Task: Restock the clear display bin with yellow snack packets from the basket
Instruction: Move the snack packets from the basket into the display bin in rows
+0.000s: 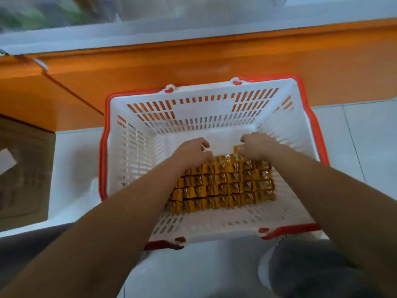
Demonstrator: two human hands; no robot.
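Both hands reach down into a white basket (137, 151) with red rim and handles, standing on the pale floor (354, 136). Yellow packets (223, 186) lie in tight rows on the basket's bottom, under and just behind the hands, filling the near part; the far part ahead of the fingers is bare. The left hand (193, 150) rests curled on the far left edge of the rows. The right hand (255, 145) has its fingers bent around the far-row packets, one packet edge showing at its thumb. An orange cabinet (193, 67) stands beyond the basket.
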